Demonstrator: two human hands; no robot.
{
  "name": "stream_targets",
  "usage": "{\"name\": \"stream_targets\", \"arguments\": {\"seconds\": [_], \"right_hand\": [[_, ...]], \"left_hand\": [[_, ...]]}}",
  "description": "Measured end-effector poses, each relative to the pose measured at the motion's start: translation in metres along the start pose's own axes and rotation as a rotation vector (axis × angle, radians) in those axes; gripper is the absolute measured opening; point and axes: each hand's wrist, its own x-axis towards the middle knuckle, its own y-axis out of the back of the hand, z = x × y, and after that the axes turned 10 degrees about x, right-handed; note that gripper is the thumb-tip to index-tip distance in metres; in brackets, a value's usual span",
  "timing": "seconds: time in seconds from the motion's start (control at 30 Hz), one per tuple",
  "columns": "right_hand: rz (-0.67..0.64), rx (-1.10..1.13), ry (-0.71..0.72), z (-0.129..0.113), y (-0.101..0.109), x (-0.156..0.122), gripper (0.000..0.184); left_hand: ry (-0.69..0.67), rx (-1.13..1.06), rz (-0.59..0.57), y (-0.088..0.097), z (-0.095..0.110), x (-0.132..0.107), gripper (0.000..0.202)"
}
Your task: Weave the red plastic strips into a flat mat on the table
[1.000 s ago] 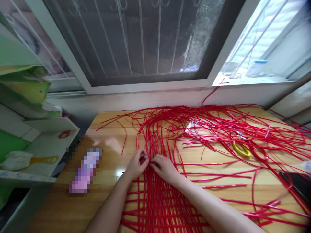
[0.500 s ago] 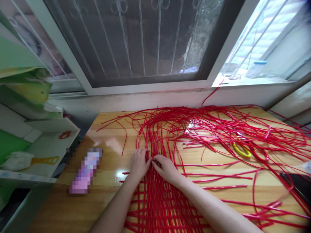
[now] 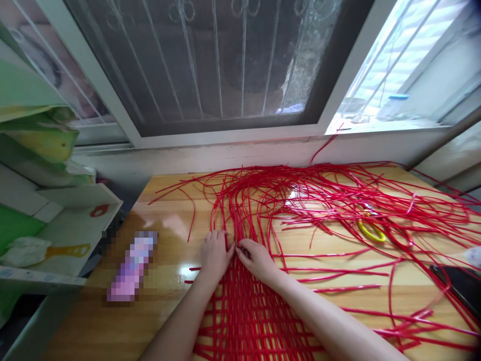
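A woven mat of red plastic strips (image 3: 255, 321) lies on the wooden table, its open lattice running toward me. At the far end of the weave, my left hand (image 3: 217, 253) rests on the strips, thumb and fingers closed around some of them. Right beside it, my right hand (image 3: 255, 258) pinches a strip, its fingertips nearly touching my left thumb. The exact strip between the fingertips is too small to make out. Loose lengthwise red strips (image 3: 240, 210) fan out beyond both hands, and crosswise ends stick out to either side.
Tangled red strips spread along the table's back and right. Among them lie yellow-handled scissors (image 3: 371, 231). A black phone-like object (image 3: 460, 288) is at the right edge. A pixelated pink-purple item (image 3: 131, 268) lies left. A shelf (image 3: 75, 225) stands left; a window (image 3: 210, 65) is behind.
Both hands keep nearly the same place and grip on the strips. The view has shifted very slightly.
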Motion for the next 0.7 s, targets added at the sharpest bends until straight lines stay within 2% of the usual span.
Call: {"name": "stream_targets", "arguments": {"seconds": [0.17,0.4,0.53,0.63,0.7], "right_hand": [[0.009,0.006,0.007,0.000,0.000,0.000,0.015],[0.014,-0.002,-0.007,-0.001,0.001,0.000,0.017],[0.019,0.001,-0.016,0.000,0.001,-0.001,0.016],[0.005,-0.005,-0.022,0.001,0.000,0.001,0.016],[-0.010,-0.024,-0.044,0.001,0.000,0.003,0.016]], "left_hand": [[-0.020,-0.059,0.042,-0.009,-0.003,0.008,0.037],[0.055,-0.038,0.016,-0.004,0.005,0.008,0.027],[0.089,-0.082,0.011,0.000,0.002,0.007,0.013],[0.074,-0.248,-0.030,0.001,-0.007,0.008,0.004],[-0.012,-0.444,-0.071,0.003,-0.016,0.007,0.008]]}}
